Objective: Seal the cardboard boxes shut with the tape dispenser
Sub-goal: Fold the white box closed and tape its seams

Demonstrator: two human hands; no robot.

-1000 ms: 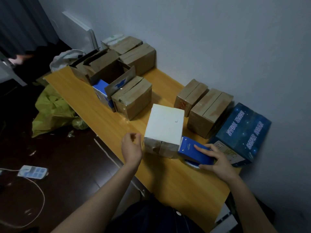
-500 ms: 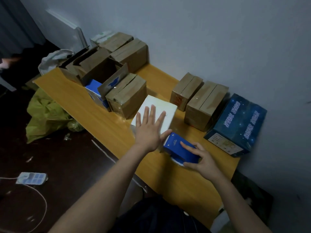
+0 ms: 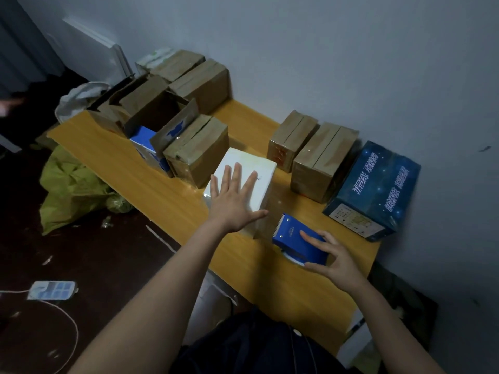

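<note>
Wooden table (image 3: 283, 288) by wall (image 3: 351, 63). White box (image 3: 253, 171): left hand (image 3: 232, 205) flat on top, fingers spread. Tape dispenser (image 3: 295, 240): just right of white box, toothed end toward it; right hand (image 3: 336, 261) grips body.

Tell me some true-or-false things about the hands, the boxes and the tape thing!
1. The left hand lies flat, fingers spread, on the white box. True.
2. The right hand holds a red tape dispenser. False: it is blue.
3. The dark blue box sits left of the white box. False: it sits to the right, by the wall.
4. One brown box at the table's far end is open. True.
</note>
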